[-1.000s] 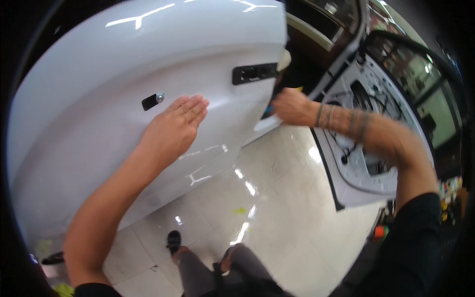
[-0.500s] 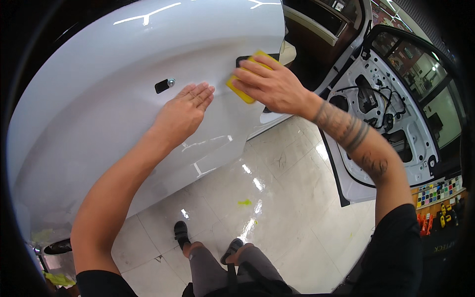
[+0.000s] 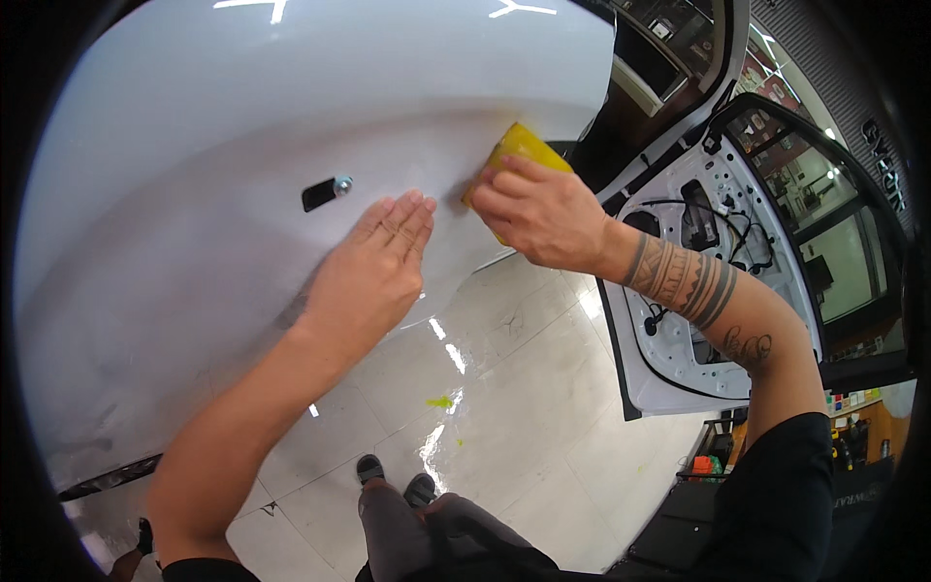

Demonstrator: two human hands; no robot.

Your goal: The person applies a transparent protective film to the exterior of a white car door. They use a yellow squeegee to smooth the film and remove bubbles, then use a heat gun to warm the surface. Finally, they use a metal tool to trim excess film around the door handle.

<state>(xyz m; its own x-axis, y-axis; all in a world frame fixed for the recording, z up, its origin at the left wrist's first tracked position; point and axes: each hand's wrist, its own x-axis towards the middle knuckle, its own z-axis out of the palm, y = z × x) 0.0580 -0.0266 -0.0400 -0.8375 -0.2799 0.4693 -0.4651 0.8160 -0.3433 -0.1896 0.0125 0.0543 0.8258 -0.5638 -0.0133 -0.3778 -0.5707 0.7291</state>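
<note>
A glossy white car body panel (image 3: 194,97) fills the left and upper part of the view. My left hand (image 3: 378,257) lies flat on it, fingers stretched out close together and holding nothing. Just up and left of those fingertips is a black slot (image 3: 317,197) with a small round metal lock piece (image 3: 342,185) at its right end. My right hand (image 3: 548,218) grips a yellow squeegee (image 3: 529,147), a flat card-like piece tilted against the panel towards its right end. The fingers hide part of the squeegee.
At right stands an open white car door (image 3: 635,373), its inner side bare with wiring showing. A dark cabin opening (image 3: 640,68) lies beyond the panel. Below is a shiny tiled floor (image 3: 543,388) with a yellow-green scrap (image 3: 439,402). Tools (image 3: 708,466) sit at lower right.
The whole view has shifted, so the open door sits further left in it. My right hand has turned the squeegee to a steeper tilt. My left hand still rests beside the slot.
</note>
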